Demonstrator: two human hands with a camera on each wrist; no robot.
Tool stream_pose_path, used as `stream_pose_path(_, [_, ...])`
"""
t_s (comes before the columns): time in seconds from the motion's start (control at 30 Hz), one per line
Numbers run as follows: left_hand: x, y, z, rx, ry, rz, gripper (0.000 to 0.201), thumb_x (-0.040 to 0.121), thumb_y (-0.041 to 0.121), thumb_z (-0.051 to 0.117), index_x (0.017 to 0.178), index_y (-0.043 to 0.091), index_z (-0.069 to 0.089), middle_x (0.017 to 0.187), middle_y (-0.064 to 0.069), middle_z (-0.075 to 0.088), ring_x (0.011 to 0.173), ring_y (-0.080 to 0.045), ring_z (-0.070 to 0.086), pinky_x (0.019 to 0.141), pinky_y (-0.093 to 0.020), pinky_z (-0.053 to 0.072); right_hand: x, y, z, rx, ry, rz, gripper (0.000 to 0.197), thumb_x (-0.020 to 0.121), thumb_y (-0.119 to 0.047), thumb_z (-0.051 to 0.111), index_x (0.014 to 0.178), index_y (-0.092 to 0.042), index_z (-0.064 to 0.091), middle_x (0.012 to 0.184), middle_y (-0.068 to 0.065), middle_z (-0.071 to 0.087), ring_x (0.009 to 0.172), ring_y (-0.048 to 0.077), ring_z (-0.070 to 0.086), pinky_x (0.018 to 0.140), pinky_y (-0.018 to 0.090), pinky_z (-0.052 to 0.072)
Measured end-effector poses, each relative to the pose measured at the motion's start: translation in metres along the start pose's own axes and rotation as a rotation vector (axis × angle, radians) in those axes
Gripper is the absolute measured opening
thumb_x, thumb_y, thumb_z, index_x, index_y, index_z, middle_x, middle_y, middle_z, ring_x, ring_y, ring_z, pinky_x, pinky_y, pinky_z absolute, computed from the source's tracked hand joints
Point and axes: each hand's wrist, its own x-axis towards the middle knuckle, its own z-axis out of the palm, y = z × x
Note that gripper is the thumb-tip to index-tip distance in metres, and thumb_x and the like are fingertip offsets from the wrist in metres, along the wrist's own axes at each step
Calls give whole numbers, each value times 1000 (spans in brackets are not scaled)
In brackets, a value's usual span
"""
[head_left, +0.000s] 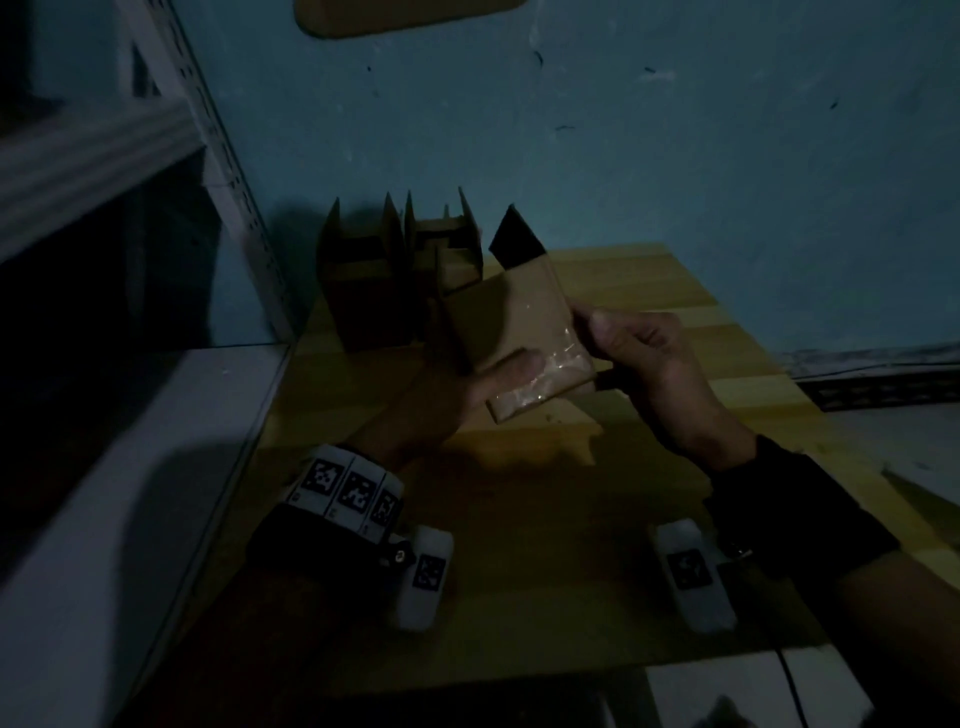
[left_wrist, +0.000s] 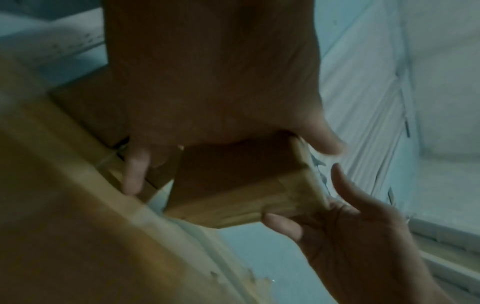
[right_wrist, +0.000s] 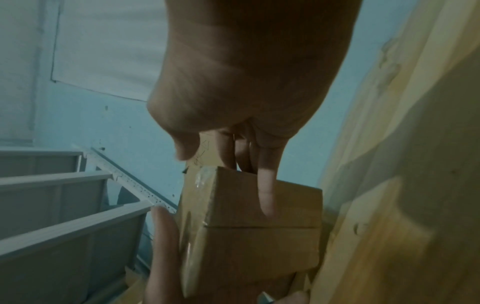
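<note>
A small brown cardboard box (head_left: 511, 322) is held up over the wooden table (head_left: 701, 332), with shiny clear tape along its near end. My left hand (head_left: 467, 384) grips it from below, thumb lying across the taped face. My right hand (head_left: 639, 353) grips the right side, thumb on top and fingers underneath. In the left wrist view the box (left_wrist: 233, 181) sits between the left thumb and the right hand (left_wrist: 345, 226). The right wrist view shows the box (right_wrist: 259, 236) with fingers (right_wrist: 267, 195) down its side.
Several open cardboard boxes (head_left: 363, 280) with raised flaps stand at the table's far left, by the blue wall. A white metal shelf rack (head_left: 104, 260) runs along the left. Two white tagged blocks (head_left: 426, 582) (head_left: 693, 577) lie on the table's near edge. The scene is dim.
</note>
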Motion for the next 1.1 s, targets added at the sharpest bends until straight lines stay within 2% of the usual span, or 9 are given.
stream_pose_path(0.07, [-4,2,0,44,-43,45,47,66,44,73,106,37,51,97,31,58,81,26,55,73,2,43,1,1,-2,31,9,-4,42,98,-26,51,133,-5,62,118,9,75,109,28,71,64,28,57])
stream_pose_path(0.17, [-5,0,-1,88,-69,55,38,74,35,72,106,33,51,101,23,54,75,29,53,69,5,42,2,2,-3,62,20,-11,40,102,-16,46,136,1,59,121,14,73,110,29,70,66,28,57])
stream_pose_path(0.37, [2,-13,-2,156,119,160,141,34,82,79,150,21,27,139,5,54,125,-11,55,105,-34,46,0,0,1,78,-11,3,47,93,-17,53,134,3,59,103,10,77,89,24,74,63,30,58])
stream_pose_path(0.5, [1,-10,-11,349,103,11,182,1,87,71,154,5,15,140,2,50,112,-12,56,77,-9,47,-2,2,2,75,-9,-7,45,90,-13,53,134,-4,60,105,9,78,90,26,75,62,30,59])
stream_pose_path(0.57, [-1,-8,-15,481,2,-83,174,-2,85,71,145,1,35,139,-2,54,107,-11,55,72,-5,44,-4,2,1,66,-12,-20,45,90,-12,52,134,-5,59,106,10,78,90,28,75,61,31,59])
stream_pose_path(0.7, [-8,2,-14,481,-105,-108,136,32,56,92,147,20,31,146,10,43,132,-11,41,107,-26,38,-6,4,-1,15,-12,-44,47,90,-10,54,136,-2,59,108,10,77,91,25,74,64,30,58])
stream_pose_path(0.83, [-12,7,-12,469,-45,-82,108,64,24,89,146,27,19,129,20,41,125,-5,39,89,-4,33,-9,3,2,13,-28,-71,46,86,-20,61,131,-11,65,107,10,77,91,26,73,66,32,59])
stream_pose_path(0.97, [-14,6,-14,465,-39,-97,111,67,24,87,152,15,16,138,11,39,119,-3,36,96,-8,33,-8,4,1,8,-19,-81,51,87,-13,62,136,0,58,109,18,75,90,29,71,66,31,58])
stream_pose_path(1.1, [-15,6,-15,485,-40,-85,108,70,23,85,152,14,15,146,7,37,115,-3,34,75,4,29,-9,4,1,-7,-21,-101,52,86,-12,64,135,4,58,104,35,70,85,30,69,65,30,57])
